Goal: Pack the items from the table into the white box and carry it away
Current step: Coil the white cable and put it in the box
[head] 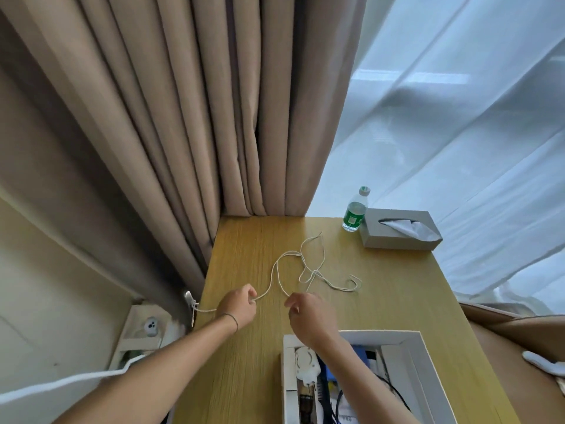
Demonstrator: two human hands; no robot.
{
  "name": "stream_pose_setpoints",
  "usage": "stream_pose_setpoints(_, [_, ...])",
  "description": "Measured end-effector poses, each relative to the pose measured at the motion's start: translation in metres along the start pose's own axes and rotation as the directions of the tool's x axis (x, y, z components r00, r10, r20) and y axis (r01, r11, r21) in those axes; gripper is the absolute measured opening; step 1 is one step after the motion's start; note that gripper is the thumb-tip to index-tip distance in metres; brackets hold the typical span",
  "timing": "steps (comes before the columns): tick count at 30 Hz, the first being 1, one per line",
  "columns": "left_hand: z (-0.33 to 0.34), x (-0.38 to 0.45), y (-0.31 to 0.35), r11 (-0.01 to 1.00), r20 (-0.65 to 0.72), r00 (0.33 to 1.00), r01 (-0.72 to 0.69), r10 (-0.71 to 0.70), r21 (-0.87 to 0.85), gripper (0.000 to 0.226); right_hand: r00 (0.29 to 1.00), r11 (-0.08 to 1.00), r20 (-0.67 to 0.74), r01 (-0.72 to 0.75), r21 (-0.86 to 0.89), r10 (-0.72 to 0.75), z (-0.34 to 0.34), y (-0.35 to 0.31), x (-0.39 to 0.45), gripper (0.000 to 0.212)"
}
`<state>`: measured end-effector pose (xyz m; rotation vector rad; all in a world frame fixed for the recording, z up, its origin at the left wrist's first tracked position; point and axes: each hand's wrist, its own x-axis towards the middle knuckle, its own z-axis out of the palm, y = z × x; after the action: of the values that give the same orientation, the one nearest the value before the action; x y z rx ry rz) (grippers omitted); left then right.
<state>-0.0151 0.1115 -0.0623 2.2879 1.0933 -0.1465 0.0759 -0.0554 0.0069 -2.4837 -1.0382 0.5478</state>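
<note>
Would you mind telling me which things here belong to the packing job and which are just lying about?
Part of the job:
white cable, loose on the table
white box, already holding items
left hand, pinching the cable
right hand, open beside it

Probably just lying about:
water bottle
tissue box

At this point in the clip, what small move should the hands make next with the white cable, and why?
Probably the right hand should close on the white cable just ahead of it and start gathering it toward the left hand. The left hand already pinches one stretch, while the rest sprawls in loose loops on the table; the white box sits open nearby.
</note>
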Motion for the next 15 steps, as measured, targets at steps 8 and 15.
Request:
stream_pose_setpoints(8, [0.037,0.045,-0.007,0.991,-0.016,1.0,0.012,-0.01,0.133,0.014,0.998,0.998,0.032,-0.049,0.05,0.048,0.014,-0.006,0.006,0.034])
stream_pose_setpoints(15, [0.049,0.051,-0.013,0.953,-0.034,0.995,-0.08,0.094,0.291,0.013,0.998,0.997,0.037,-0.043,0.064,0.041,0.007,0.001,0.004,0.032])
